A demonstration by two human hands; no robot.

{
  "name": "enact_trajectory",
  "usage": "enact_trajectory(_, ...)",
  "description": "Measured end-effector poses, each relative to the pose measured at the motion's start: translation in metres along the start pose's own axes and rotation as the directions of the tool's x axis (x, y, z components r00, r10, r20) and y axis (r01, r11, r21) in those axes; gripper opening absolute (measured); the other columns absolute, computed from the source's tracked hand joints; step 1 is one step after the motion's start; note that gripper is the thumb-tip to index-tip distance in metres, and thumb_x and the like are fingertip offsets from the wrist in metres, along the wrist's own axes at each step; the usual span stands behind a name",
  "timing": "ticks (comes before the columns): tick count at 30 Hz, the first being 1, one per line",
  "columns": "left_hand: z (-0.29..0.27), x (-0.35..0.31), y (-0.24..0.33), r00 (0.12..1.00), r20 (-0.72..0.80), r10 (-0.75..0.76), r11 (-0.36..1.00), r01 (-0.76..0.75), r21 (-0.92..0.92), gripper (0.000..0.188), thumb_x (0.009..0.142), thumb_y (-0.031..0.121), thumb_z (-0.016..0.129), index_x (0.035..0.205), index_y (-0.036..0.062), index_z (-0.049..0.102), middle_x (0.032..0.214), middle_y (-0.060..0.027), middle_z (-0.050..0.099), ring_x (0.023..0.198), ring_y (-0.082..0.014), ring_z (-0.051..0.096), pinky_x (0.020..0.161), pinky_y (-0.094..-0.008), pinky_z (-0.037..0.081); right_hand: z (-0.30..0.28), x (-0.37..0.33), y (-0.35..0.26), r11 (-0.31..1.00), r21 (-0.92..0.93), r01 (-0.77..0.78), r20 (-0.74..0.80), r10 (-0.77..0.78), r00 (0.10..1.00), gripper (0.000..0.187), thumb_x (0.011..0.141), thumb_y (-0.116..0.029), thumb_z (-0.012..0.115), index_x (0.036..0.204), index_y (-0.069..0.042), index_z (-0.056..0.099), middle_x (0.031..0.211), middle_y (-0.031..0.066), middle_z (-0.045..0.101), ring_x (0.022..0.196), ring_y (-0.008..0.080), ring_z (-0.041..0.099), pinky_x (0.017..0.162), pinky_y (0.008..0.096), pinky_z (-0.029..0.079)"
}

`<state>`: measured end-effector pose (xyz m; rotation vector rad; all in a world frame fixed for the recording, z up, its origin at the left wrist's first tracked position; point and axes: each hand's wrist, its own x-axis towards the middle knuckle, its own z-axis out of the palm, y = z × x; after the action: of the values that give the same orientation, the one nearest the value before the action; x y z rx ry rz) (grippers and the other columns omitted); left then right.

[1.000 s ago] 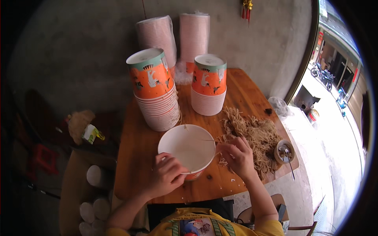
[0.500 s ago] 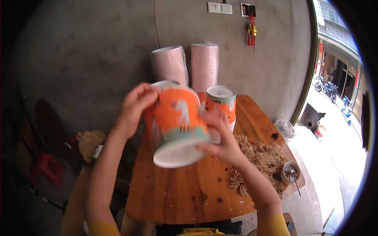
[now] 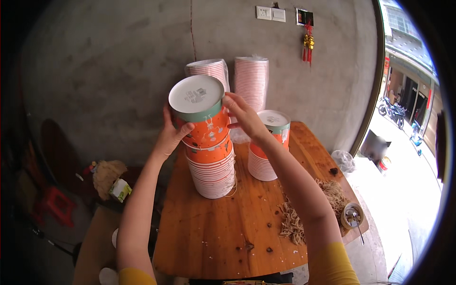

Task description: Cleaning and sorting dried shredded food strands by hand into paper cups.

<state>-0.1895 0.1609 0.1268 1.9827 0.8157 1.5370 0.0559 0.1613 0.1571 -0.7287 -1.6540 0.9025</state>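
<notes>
- Upturned orange-and-teal tub (image 3: 209,129) is held base up over the top of the left-hand stack of tubs (image 3: 214,179); an orange band of the tub below is seen under its rim, so full nesting is judged not reached.
- Grip: tub is clasped between both hands. Left hand (image 3: 171,135) is set along its left side, thumb across the front; right hand (image 3: 243,116) is placed higher on the right, fingers spread at the teal band. Pressure cannot be told.
- Risk, jamming: the rim could be caught askew if one side were pushed lower, the hands being set at unequal heights.
- Risk, denting: the thin-looking wall could be creased if squeezed hard by the left thumb.
- Risk, toppling: the stack could be tipped by a sideways push; it is tall, and no hand is seen steadying its lower part.
- Risk, snagging: loose strands (image 3: 233,188) beside the stack could be dragged if it were shifted.
- Risk, knocking: the shorter stack (image 3: 262,164) could be bumped by the right forearm, which is passed close in view; true clearance cannot be judged.
</notes>
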Motion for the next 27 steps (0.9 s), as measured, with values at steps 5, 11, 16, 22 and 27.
enact_trajectory(5,0.005,0.009,-0.011,1.000,-0.010,-0.013,1.000,0.013,-0.029,0.114,0.077,0.060,0.070,0.151,0.0067,0.002,0.153,-0.0174,0.018,0.142,-0.0271,0.020,0.115,-0.0395,0.021,-0.003,0.010,0.038,0.988,-0.156,-0.003,0.008,0.004,1.000,0.077,0.090,-0.057,0.055,0.142,-0.003,0.038,0.118,0.0234,0.056,0.102,0.0257,0.061,0.074,0.0333,0.054)
enact_trajectory(11,0.009,-0.011,-0.043,0.993,0.000,-0.121,0.992,0.121,0.034,0.111,0.080,0.062,0.066,0.151,0.0066,0.002,0.153,-0.0172,0.020,0.142,-0.0272,0.022,0.114,-0.0396,0.023,0.006,-0.001,0.082,0.954,-0.291,-0.076,-0.029,0.071,0.997,0.073,0.089,-0.054,0.058,0.140,-0.004,0.040,0.123,0.0269,0.051,0.106,0.0329,0.060,0.091,0.0394,0.048)
enact_trajectory(16,0.017,-0.038,-0.061,0.983,-0.052,-0.175,0.985,0.175,-0.004,0.097,0.088,0.054,0.062,0.152,0.0078,0.006,0.149,-0.0162,0.028,0.138,-0.0261,0.029,0.112,-0.0389,0.028,0.009,-0.027,0.086,0.927,-0.373,-0.049,-0.059,0.029,0.998,0.056,0.088,-0.041,0.064,0.128,-0.004,0.053,0.123,0.0239,0.053,0.106,0.0372,0.059,0.091,0.0424,0.048)
enact_trajectory(22,0.038,-0.098,-0.057,0.970,-0.222,-0.099,0.995,0.095,-0.028,0.064,0.097,0.022,0.057,0.148,0.0075,0.021,0.139,-0.0172,0.037,0.124,-0.0244,0.043,0.104,-0.0364,0.038,-0.067,-0.024,0.071,0.268,-0.961,-0.071,-0.186,-0.431,0.883,0.068,0.076,-0.050,0.073,0.135,-0.024,0.050,0.137,0.0155,0.044,0.126,0.0407,0.039,0.099,0.0551,0.038)
enact_trajectory(27,0.052,-0.151,-0.057,0.881,-0.431,-0.197,0.969,0.243,0.055,0.045,0.099,0.019,0.053,0.138,0.0047,0.036,0.125,-0.0148,0.046,0.113,-0.0211,0.048,0.097,-0.0331,0.041,-0.110,-0.018,0.090,0.265,-0.938,-0.222,-0.247,-0.063,0.967,0.065,0.074,-0.067,0.064,0.129,-0.034,0.057,0.143,0.0104,0.043,0.132,0.0369,0.035,0.101,0.0624,0.031)
